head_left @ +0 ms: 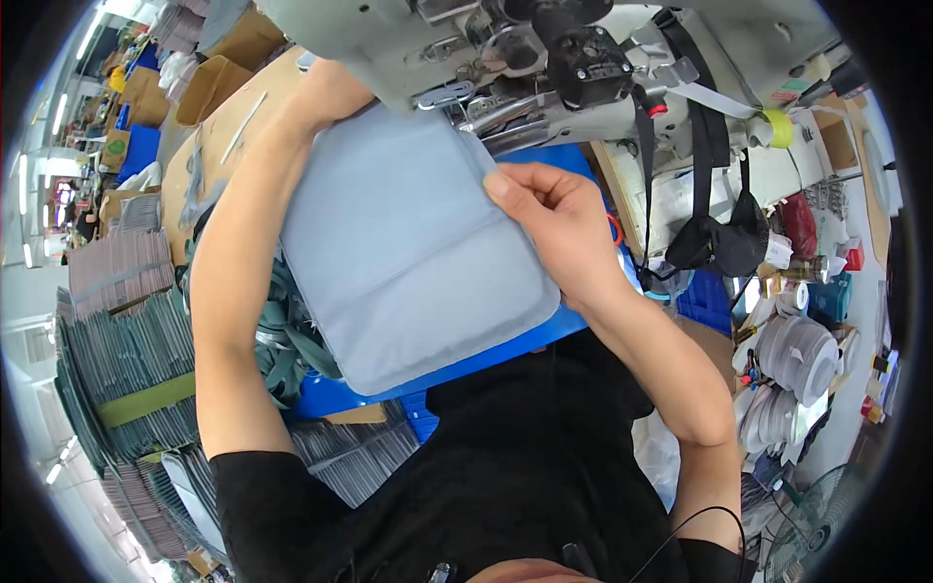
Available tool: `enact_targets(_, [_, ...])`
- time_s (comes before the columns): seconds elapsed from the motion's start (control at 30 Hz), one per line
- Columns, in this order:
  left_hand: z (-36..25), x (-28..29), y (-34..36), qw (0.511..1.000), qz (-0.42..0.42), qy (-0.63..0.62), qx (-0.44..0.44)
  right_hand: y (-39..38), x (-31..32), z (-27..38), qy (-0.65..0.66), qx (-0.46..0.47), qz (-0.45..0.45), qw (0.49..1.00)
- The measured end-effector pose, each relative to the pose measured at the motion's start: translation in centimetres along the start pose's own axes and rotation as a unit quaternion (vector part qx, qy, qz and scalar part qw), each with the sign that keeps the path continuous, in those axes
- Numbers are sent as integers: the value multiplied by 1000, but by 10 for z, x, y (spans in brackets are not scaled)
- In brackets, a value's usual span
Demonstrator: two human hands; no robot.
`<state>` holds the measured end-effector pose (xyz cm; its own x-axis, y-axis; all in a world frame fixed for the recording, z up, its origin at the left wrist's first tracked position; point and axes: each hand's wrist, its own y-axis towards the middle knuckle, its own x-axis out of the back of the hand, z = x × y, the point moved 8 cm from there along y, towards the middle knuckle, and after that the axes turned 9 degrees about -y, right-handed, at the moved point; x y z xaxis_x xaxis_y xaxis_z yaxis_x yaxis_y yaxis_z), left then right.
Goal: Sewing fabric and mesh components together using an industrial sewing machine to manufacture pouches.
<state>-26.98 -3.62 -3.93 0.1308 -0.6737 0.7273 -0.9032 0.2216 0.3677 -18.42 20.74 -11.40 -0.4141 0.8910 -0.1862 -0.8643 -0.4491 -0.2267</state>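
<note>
A flat blue-grey fabric panel (pixel 398 243) with rounded corners and a seam across its lower part lies tilted under the head of a sewing machine (pixel 515 58). On its right edge, my right hand (pixel 559 219) pinches the cloth between thumb and fingers, just below the machine's metal parts. My left hand (pixel 335 94) reaches to the panel's far left corner; the machine head hides its fingers, so their grip does not show. The panel's far edge runs out of sight beneath the machine.
Green strips (pixel 287 335) hang in a tangle left of the panel, over a blue surface (pixel 340 396). Stacks of grey-green panels (pixel 136 340) stand at the left. Black straps (pixel 705 136) hang at the right, near white rolls (pixel 792 360). A cardboard box (pixel 209 87) sits far left.
</note>
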Motion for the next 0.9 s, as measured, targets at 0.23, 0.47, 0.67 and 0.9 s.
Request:
enact_targets(0.23, [-13, 13, -3, 995, -92, 23, 2, 7, -7, 1, 73, -28, 26, 997])
enact_targets(0.47, [-36, 21, -27, 983, -171, 65, 28, 22, -21, -1, 110, -33, 28, 993])
enact_targets(0.67, [-193, -62, -124, 987, -143, 75, -11, 27, -3, -4, 77, 39, -5, 996])
enact_targets(0.9, [-192, -43, -144, 944, -309, 107, -48, -33, 0, 35, -239, 280, -76, 927])
